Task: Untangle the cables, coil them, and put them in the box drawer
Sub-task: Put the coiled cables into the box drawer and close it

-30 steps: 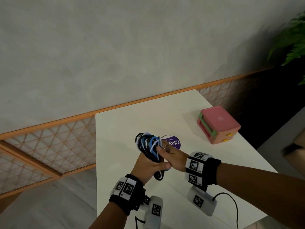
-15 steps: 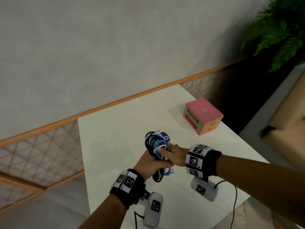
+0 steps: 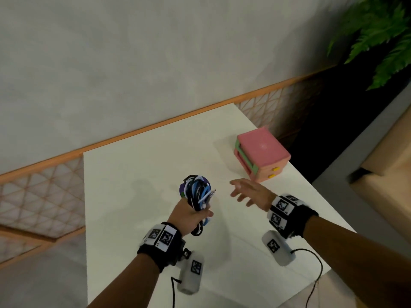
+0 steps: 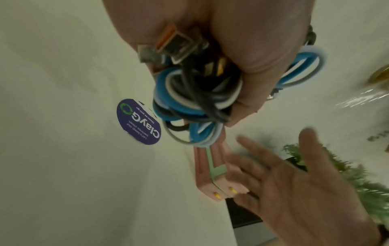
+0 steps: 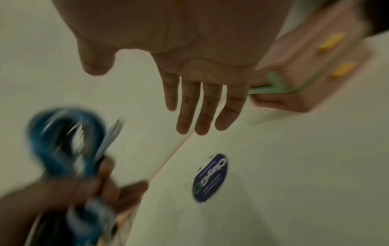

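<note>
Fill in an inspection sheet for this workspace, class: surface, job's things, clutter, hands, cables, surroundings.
Surface: white table, bare where visible.
Job's things: pink drawer box near the table's far right corner, yellow knobs, drawers appear closed.
Clutter: round purple sticker on the table.
Hands: left hand grips the bundle; right hand open, fingers spread, between bundle and box.
Cables: coiled bundle of blue, white and black cables, held above the table.
Surroundings: grey wall, orange lattice rail, fern.

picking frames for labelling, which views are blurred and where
Right wrist view: worst, the cable bundle and left hand smear. Left wrist view: bundle sharp, right hand soft. Head view: mostly sharp, dim at right by the plant.
</note>
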`<state>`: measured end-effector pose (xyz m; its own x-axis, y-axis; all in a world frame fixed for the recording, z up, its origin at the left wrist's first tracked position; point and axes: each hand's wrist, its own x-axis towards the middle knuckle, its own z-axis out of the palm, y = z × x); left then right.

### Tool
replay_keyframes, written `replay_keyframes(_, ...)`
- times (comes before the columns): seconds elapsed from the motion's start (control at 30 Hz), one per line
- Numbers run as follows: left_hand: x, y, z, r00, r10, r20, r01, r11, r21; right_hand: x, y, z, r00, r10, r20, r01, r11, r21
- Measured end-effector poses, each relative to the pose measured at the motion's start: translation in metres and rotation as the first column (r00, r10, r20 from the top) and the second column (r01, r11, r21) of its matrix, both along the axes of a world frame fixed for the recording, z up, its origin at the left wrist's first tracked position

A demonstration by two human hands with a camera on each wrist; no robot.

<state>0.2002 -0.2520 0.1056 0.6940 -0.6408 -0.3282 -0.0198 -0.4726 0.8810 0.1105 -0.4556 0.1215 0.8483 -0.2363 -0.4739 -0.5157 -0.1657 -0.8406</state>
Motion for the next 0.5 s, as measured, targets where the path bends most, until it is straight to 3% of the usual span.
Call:
replay_keyframes(0.1,0.013,-0.029,-0.004,0.997,-0.027,0.079,0.015,0.987,0.158,-0.009,-0.068,-0.037,0.913,-0.380,-0.151,0.394,0.916,0.079)
replay_keyframes(0.2,0.026,-0.071,-0.003,0.976,-0.089,0.201,0.017,0.942,0.334,-0.016,-0.116,-0.076,0.771,-0.574,-0.275,0.626,0.762,0.164)
replay_keyframes(0.3,0.032,-0.121,0.006,0.905,-0.190,0.381,-0.029,0.866,0.499,-0.010,-0.143,-0.105,0.693,-0.633,-0.345,0.720,0.631,0.289)
replay_keyframes(0.43,0.033,-0.185,0.012,0.844,-0.259,0.470,-0.069,0.816,0.573,0.006,-0.163,-0.126,0.762,-0.530,-0.373,0.645,0.676,0.358)
replay_keyframes(0.5,0.030,-0.209,0.009,0.836,-0.283,0.470,-0.048,0.816,0.576,0.011,-0.166,-0.133,0.743,-0.545,-0.389,0.669,0.625,0.402)
